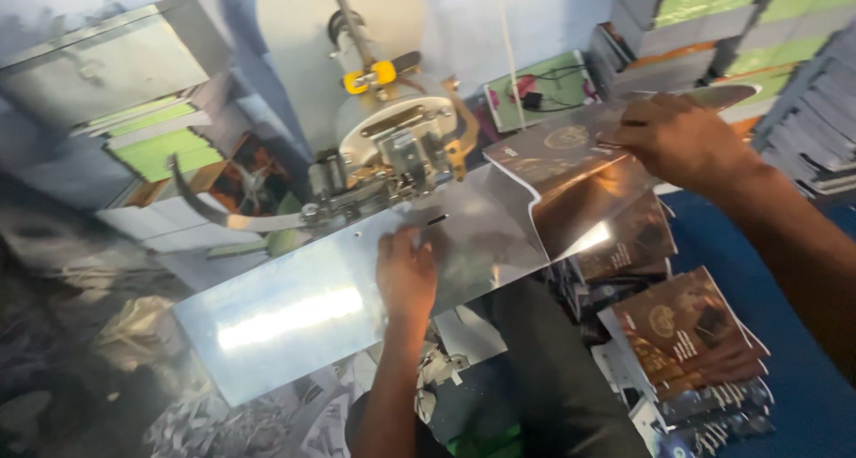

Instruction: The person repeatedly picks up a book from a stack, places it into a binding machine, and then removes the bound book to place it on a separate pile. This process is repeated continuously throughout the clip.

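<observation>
We see the left hand (pixel 406 275) pressed flat and empty on the steel table (pixel 294 311) below the stitching machine (pixel 397 150), while the right hand (pixel 682 141) grips a folded brown booklet (pixel 571 186) at the table's right edge. Judging by the brown booklets (pixel 691 333) piled lower right, much of the work remains.

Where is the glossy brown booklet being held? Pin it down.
In the head view, the glossy brown booklet sits upper right, gripped by the right hand, beside the stitching machine head.
</observation>
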